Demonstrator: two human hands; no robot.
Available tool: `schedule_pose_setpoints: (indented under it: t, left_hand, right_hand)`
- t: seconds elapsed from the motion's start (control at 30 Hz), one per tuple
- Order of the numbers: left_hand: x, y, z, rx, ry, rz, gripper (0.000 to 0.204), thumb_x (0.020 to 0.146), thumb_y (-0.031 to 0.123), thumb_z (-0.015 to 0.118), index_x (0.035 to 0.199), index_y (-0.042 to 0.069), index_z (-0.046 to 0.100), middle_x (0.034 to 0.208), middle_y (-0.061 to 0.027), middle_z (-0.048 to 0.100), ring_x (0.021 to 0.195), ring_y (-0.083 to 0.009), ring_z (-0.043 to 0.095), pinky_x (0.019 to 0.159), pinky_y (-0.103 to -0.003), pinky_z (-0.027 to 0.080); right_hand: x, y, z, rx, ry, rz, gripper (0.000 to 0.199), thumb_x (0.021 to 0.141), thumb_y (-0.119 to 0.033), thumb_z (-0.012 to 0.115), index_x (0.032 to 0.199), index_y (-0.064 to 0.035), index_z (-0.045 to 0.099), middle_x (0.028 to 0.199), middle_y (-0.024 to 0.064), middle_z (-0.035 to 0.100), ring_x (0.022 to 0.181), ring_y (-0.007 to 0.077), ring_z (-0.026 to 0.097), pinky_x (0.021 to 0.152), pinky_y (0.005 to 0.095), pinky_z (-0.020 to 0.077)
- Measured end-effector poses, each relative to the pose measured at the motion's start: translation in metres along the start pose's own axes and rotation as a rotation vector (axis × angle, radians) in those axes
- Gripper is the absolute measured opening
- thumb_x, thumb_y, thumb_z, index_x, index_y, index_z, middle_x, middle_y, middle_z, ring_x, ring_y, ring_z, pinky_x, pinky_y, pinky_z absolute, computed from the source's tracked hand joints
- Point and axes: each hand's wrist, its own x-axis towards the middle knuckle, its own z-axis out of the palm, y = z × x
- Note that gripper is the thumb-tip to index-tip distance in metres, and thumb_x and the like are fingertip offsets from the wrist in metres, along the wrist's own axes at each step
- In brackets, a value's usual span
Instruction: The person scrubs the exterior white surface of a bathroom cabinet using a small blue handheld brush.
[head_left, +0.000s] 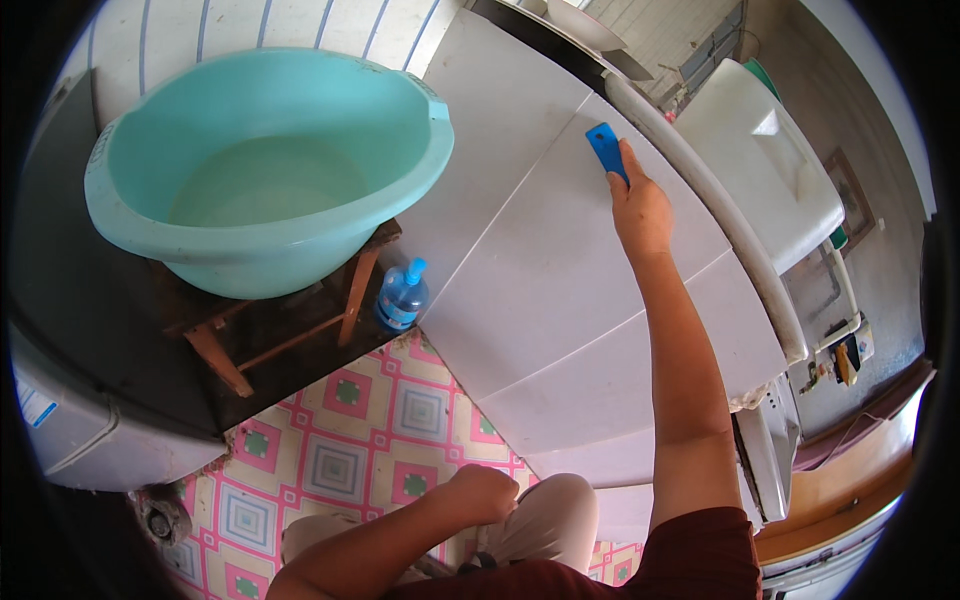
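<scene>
My right hand (pixel 641 208) reaches out along the light tiled side (pixel 560 270) of a counter. It grips a flat blue plastic piece (pixel 606 150), rectangular with a dark spot near its far end. The piece lies against or just off a tile in the upper row; whether it touches, I cannot tell. My left hand (pixel 487 494) is curled into a fist by my knee (pixel 560 510), well away from the tiles, and nothing shows in it.
At the left, a large turquoise basin (pixel 275 235) holding some water stands on a wooden stool (pixel 215 355). Beside it is a blue-capped clear bottle (pixel 402 297). Above the counter edge sits a white tank-like container (pixel 765 160). Patterned pink flooring (pixel 340 465) lies below.
</scene>
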Motion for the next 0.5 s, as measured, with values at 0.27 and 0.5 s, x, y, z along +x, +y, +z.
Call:
schedule_pose_setpoints:
  t: [0.27, 0.5]
  left_hand:
    - [-0.001, 0.0, 0.004, 0.058, 0.02, -0.001, 0.03, 0.082, 0.032, 0.047, 0.085, 0.006, 0.062, 0.081, -0.0154, 0.064, 0.078, -0.0347, 0.062, 0.065, -0.047, 0.047]
    - [-0.004, 0.006, 0.001, 0.087, 0.016, -0.039, 0.024, 0.079, 0.024, 0.052, 0.083, 0.004, 0.066, 0.086, -0.0148, 0.066, 0.083, -0.0324, 0.063, 0.07, -0.044, 0.049]
  right_hand:
    - [-0.156, 0.017, 0.129, -0.081, -0.691, 0.061, 0.048, 0.091, -0.031, 0.049, 0.136, -0.0385, 0.035, 0.101, 0.0162, 0.063, 0.091, 0.0305, 0.063, 0.076, 0.0424, 0.0495]
    - [-0.098, 0.037, 0.035, -0.065, -0.391, 0.049, 0.051, 0.089, -0.032, 0.052, 0.137, -0.0347, 0.035, 0.089, 0.0156, 0.065, 0.08, 0.0346, 0.063, 0.069, 0.0477, 0.0495]
